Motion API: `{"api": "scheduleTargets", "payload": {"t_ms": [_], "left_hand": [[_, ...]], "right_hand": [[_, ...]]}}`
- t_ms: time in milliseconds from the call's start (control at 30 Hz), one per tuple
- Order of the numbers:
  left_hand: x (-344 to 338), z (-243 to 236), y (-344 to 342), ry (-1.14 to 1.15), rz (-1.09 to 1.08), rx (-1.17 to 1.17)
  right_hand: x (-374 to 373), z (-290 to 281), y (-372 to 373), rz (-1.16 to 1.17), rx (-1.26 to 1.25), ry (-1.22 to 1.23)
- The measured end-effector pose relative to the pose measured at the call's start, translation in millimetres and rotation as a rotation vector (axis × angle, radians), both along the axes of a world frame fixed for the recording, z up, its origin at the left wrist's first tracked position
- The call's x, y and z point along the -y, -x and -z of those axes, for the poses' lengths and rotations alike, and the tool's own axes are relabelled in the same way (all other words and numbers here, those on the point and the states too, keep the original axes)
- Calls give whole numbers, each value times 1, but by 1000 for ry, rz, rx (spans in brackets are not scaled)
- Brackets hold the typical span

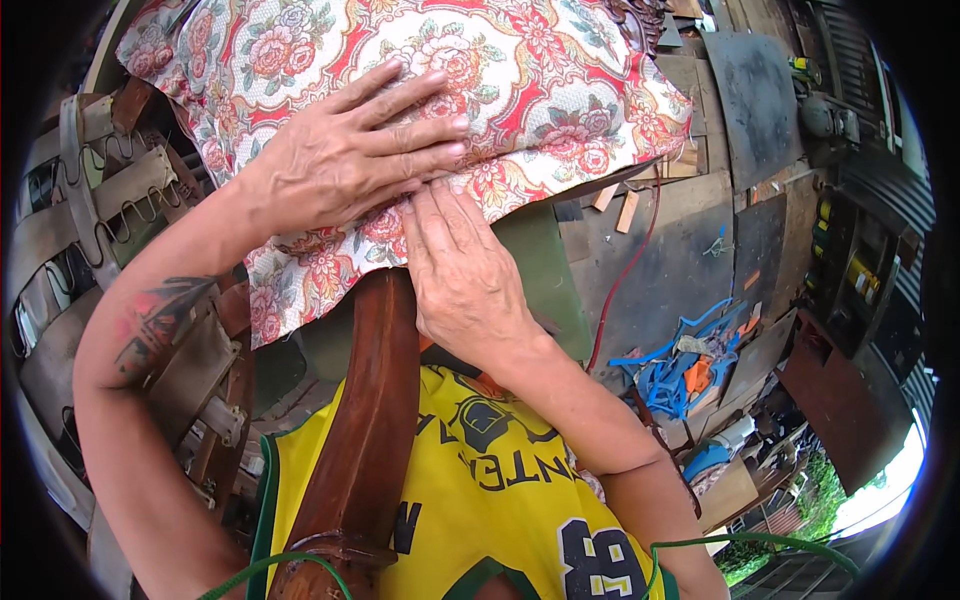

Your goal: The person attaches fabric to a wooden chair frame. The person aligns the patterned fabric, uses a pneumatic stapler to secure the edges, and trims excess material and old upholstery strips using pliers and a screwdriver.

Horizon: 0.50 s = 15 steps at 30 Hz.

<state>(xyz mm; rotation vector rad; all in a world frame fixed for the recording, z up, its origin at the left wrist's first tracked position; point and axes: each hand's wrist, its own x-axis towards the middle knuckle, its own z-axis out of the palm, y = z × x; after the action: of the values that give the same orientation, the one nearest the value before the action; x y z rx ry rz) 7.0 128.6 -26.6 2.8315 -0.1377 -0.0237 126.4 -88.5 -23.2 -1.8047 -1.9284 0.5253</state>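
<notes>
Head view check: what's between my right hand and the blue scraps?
In the head view, from the right hand toward the blue scraps: a green panel, a red cord, then grey board.

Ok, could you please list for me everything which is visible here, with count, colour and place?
Patterned cloth: one, white and red with flowers, top middle
Curved wooden piece: one, brown, lower middle
Straps with springs: several, grey-brown, left
Boards: several, dark grey and brown, right
Wood blocks: a few, light brown, right of cloth
Cord: one, red, right of cloth
Scraps: one pile, blue and orange, right
Far-right items: too unclear to count
Shirt: one, yellow and green, bottom middle
Left hand: one, bare, on cloth
Right hand: one, bare, on cloth
</notes>
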Motion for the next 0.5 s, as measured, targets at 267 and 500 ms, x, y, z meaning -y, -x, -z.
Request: {"api": "scheduleTargets", "payload": {"t_ms": [267,500], "left_hand": [[6,-5,12,37,44,-93],[7,-3,15,103,28,-101]], "right_hand": [[4,2,4,0,48,29],[10,10,4,22,-1,-25]]}}
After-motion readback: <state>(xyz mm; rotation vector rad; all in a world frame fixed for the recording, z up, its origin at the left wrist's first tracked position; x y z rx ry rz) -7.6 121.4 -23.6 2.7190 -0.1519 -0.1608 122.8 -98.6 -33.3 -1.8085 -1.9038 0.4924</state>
